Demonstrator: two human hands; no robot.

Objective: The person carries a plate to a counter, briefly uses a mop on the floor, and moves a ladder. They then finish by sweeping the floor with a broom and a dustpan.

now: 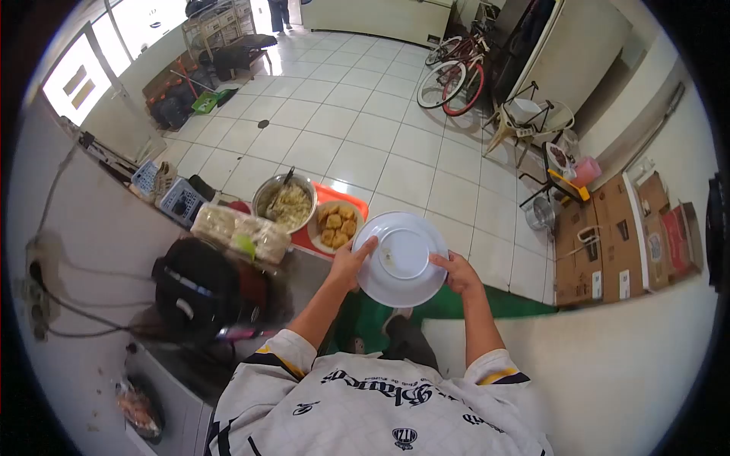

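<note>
Well, the white plate (404, 260) is up in the air, with the left hand (348, 266) and right hand (460, 273) pinching opposite sides of its rim. It looks light, stiff and smooth, so it may slip; the rim seems best to hold. To its left, golden food (335, 223) sits near a metal bowl (261, 188).

There's the round white plate (414, 254) between left hand (348, 264) and right hand (459, 273); to its left, round pale dish (313, 231) on rectangular orange tray (354, 201), round metal bowl (265, 195) further left.
</note>
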